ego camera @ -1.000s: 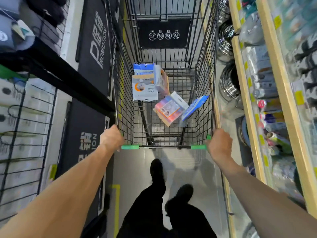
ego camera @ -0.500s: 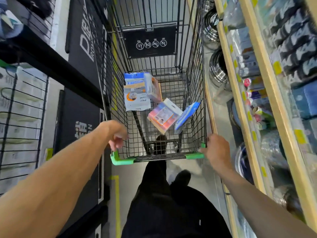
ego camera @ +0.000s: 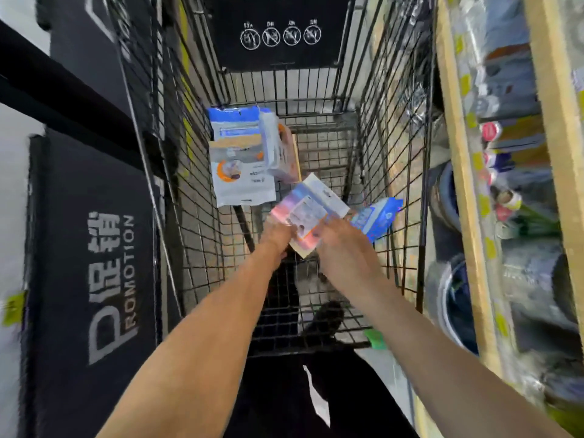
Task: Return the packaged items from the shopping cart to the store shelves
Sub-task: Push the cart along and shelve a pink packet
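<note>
Both my hands reach down into the black wire shopping cart (ego camera: pixel 202 191). My left hand (ego camera: pixel 278 237) and my right hand (ego camera: pixel 343 245) grip the near end of a pink and white packaged item (ego camera: pixel 308 210), one hand on each side. A blue packet (ego camera: pixel 377 216) leans against the cart's right wall just past my right hand. At the cart's far left lie a white and orange packet (ego camera: pixel 241 177) and a white box (ego camera: pixel 278 148), with a blue-topped packet (ego camera: pixel 234 121) behind them. The image is motion-blurred.
Wooden store shelves (ego camera: pixel 464 172) with bottles and packaged goods run along the right, close to the cart. A black promotion sign (ego camera: pixel 104 279) and a black rack stand on the left. The cart's green handle end (ego camera: pixel 374 338) shows under my right forearm. My legs are below.
Both hands left the cart's green handle and moved forward into the basket. They now hold the pink and white package, which has lifted a little. The view shifted closer over the cart.
</note>
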